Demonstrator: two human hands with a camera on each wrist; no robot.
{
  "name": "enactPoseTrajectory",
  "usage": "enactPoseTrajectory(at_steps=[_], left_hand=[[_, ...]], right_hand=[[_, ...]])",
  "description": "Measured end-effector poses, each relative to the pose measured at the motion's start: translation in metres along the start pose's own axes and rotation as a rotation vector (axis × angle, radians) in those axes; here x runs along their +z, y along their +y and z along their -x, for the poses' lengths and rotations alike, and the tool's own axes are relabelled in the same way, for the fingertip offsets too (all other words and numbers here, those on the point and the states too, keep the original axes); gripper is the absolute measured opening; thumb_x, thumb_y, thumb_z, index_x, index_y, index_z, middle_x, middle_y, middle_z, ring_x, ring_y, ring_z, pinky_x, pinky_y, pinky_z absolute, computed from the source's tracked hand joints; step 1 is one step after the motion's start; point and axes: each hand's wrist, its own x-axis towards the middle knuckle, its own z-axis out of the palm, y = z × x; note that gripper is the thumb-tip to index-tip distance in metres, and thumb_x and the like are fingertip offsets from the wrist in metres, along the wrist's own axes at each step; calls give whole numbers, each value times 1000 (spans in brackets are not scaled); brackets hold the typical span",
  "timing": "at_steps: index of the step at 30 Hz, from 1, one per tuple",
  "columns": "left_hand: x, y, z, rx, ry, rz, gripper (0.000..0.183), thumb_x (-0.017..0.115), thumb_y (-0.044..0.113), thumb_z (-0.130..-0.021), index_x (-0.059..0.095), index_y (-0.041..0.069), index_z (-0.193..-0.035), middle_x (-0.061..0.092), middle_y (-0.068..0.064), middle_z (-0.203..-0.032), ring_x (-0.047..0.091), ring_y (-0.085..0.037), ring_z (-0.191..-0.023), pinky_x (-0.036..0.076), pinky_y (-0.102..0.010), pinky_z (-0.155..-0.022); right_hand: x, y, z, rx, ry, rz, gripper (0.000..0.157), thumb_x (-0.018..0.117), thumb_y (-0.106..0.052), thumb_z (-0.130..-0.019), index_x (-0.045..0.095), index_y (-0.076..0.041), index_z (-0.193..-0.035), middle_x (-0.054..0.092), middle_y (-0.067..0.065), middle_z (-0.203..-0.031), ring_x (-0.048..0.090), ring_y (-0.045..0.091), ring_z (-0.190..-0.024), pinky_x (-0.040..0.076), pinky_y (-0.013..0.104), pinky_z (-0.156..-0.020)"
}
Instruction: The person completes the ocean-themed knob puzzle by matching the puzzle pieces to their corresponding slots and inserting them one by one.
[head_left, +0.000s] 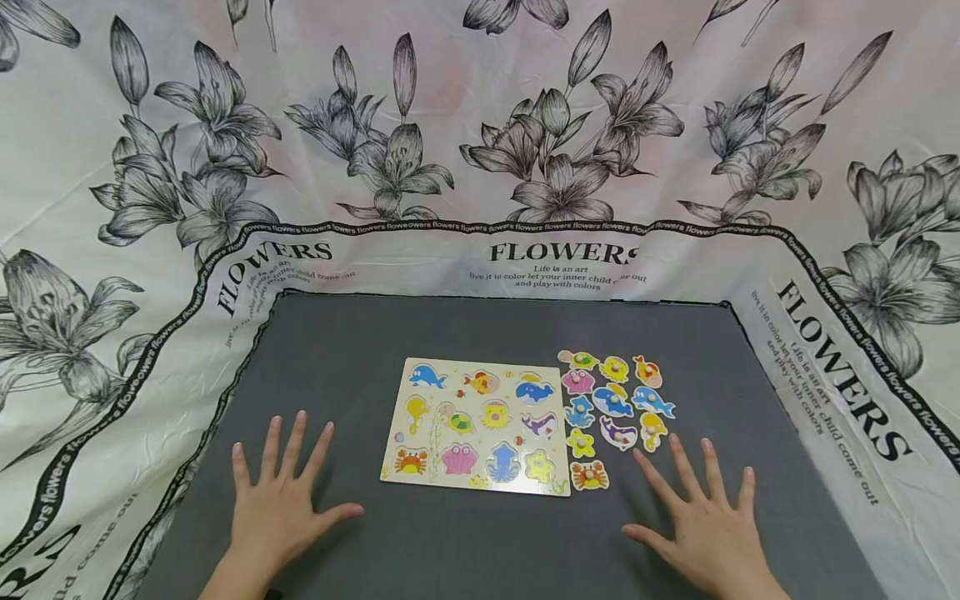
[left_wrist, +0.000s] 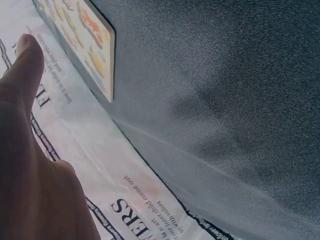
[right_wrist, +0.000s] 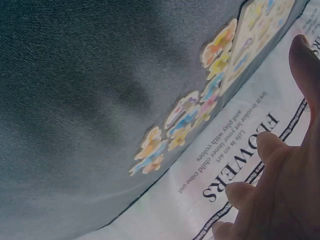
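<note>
A flat puzzle board (head_left: 480, 429) with printed sea creatures lies on the dark grey surface. Several loose sea-creature pieces lie beside its right edge, among them a crab piece (head_left: 589, 475), a star piece (head_left: 581, 443) and a blue whale piece (head_left: 612, 401). My left hand (head_left: 279, 508), fingers spread, is left of the board and apart from it. My right hand (head_left: 705, 525) is spread just below and right of the pieces, holding nothing. In the right wrist view the pieces (right_wrist: 182, 115) lie beyond the right hand (right_wrist: 280, 185).
The dark grey surface (head_left: 337, 329) carries the board and pieces. Around it runs a white cloth (head_left: 420, 267) with black-and-white flower prints, a black lettered band and the word FLOWERS. The cloth rises behind the surface.
</note>
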Motion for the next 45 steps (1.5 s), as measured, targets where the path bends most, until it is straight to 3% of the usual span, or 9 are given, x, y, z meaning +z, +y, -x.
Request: enactPoseTrajectory(at_steps=[6,9,14,18,24,28,35,41,45], left_hand=[[1,0,-1,-15,-27,-4,122,56,93,-69,10,33,-164,-16,-4,-170,-23,-32,-155,-22,-72,-113],[1,0,-2,-20,-38,5,122,56,93,-69,10,32,-164,-16,-4,-170,-23,-33,-155,-23,-72,-113],[11,2,-10,14,-73,98,123,60,89,-71,3,33,-164,-12,-8,-171,-23,-33,-155,-14,-77,-113],[24,3,-18,51,-134,220,123,63,85,-74,-1,31,-164,-12,-8,-171,-17,-38,-155,-6,-77,-115],[37,6,-28,67,-183,424,118,69,72,-80,4,22,-165,3,-12,-171,-2,-44,-156,1,-76,-116],[43,9,-35,78,-220,525,121,72,69,-81,6,12,-164,8,-15,-170,2,-44,-156,5,-74,-118],[49,16,-47,37,-302,690,127,77,67,-77,6,6,-163,10,-18,-169,6,-39,-157,10,-64,-124],[56,23,-49,81,-324,705,122,78,62,-80,11,1,-162,13,-19,-168,7,-40,-156,11,-63,-124],[59,28,-50,91,-322,711,116,76,62,-82,16,2,-162,16,-19,-168,9,-41,-156,12,-64,-123]], right_hand=[[-1,2,1,-3,-5,-15,101,54,-89,-76,19,-46,-160,12,14,-170,-20,42,-153,-23,77,-108],[-5,3,0,0,-21,-42,97,54,-86,-79,23,-44,-160,17,15,-169,-13,45,-154,-15,81,-109],[-15,10,-6,15,-24,-87,85,68,-69,-84,46,-27,-154,43,19,-157,35,50,-143,28,78,-106],[-23,14,-14,74,-10,-192,68,78,-50,-85,61,-15,-140,65,18,-134,66,43,-113,53,65,-77],[-22,17,-28,182,114,-479,41,81,-27,-88,71,-10,-125,77,9,-103,73,20,-79,57,37,-61],[-16,20,-38,205,223,-570,30,81,-17,-88,74,-7,-116,77,8,-93,69,10,-68,53,22,-53],[-4,32,-56,257,225,-639,28,80,-18,-89,75,-5,-114,77,9,-92,71,16,-67,51,22,-51],[3,39,-69,313,252,-683,26,79,-18,-90,77,-5,-112,78,14,-98,71,11,-69,51,21,-53],[5,43,-76,338,217,-728,30,77,-21,-92,76,-5,-117,77,15,-105,70,7,-72,51,20,-56]])
